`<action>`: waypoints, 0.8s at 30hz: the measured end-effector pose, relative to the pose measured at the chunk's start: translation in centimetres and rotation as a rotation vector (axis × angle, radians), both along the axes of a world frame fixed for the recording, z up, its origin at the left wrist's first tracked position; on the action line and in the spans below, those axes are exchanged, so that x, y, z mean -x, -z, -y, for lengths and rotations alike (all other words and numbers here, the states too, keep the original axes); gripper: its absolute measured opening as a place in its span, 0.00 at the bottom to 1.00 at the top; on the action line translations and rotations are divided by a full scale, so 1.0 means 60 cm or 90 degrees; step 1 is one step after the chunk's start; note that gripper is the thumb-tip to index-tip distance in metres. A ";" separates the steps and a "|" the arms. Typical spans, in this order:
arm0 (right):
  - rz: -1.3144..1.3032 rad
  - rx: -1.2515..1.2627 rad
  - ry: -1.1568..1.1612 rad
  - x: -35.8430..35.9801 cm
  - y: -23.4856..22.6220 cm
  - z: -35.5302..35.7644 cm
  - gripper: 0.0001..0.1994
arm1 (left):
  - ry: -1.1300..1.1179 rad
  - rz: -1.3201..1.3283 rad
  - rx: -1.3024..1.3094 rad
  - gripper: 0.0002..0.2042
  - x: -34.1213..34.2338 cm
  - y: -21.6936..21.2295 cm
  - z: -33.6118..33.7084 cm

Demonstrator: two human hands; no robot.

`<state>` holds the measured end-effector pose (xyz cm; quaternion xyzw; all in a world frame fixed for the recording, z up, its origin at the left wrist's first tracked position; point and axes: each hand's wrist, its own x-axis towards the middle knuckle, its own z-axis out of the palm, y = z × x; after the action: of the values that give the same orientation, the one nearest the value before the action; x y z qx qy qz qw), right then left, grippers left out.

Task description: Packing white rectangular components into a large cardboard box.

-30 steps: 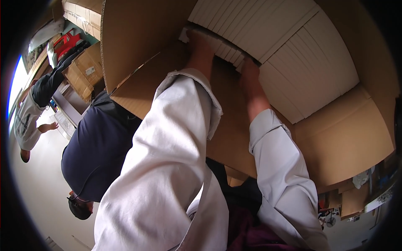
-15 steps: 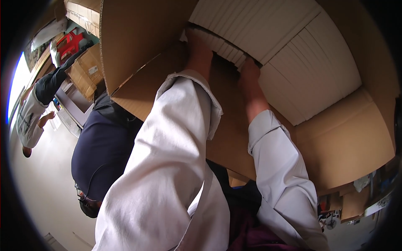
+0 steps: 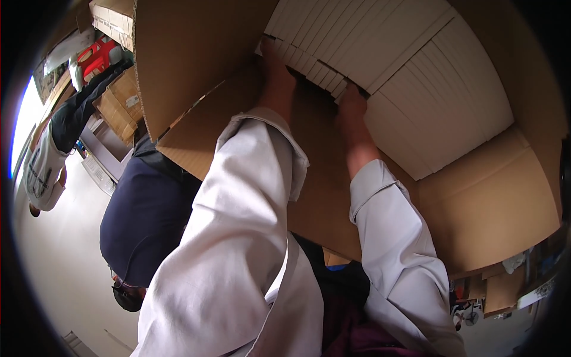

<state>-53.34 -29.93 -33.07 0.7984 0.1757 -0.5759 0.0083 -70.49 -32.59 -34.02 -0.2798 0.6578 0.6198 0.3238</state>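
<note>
Both of my hands reach into a large open cardboard box [image 3: 476,214] holding rows of thin white cartons [image 3: 440,101] packed side by side. Between my hands lies a short row of white cartons [image 3: 309,66], up against the longer row beyond it. My left hand [image 3: 277,66] is at the left end of that row, beside the box's left wall, its fingertips hidden. At the right end, my right hand [image 3: 353,100] has its fingers bent around the last carton. The hands appear to squeeze the row from both ends.
A co-worker in dark blue [image 3: 146,220] bends close on my left. Farther left another person in a grey top [image 3: 44,172] stands near a smaller cardboard box [image 3: 121,104] and a red stool [image 3: 98,56]. Cardboard pieces [image 3: 502,291] lie at the lower right.
The short row between my hands has moved against the longer row, and the dark gap between them has mostly closed. The far person's arm has dropped out of sight.
</note>
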 end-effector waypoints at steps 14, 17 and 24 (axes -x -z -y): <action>-0.030 0.010 0.181 0.016 -0.044 -0.027 0.34 | -0.006 0.078 -0.117 0.29 0.036 -0.008 0.003; -0.055 0.017 0.209 0.012 -0.058 -0.032 0.34 | -0.074 0.135 -0.170 0.26 0.027 -0.019 0.006; -0.129 0.036 0.158 -0.005 -0.063 -0.043 0.36 | -0.190 0.110 -0.338 0.31 -0.031 -0.003 -0.003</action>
<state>-53.04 -27.36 -29.29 0.7511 0.0593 -0.6549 -0.0587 -68.63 -32.39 -33.82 -0.3310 0.3947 0.7843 0.3457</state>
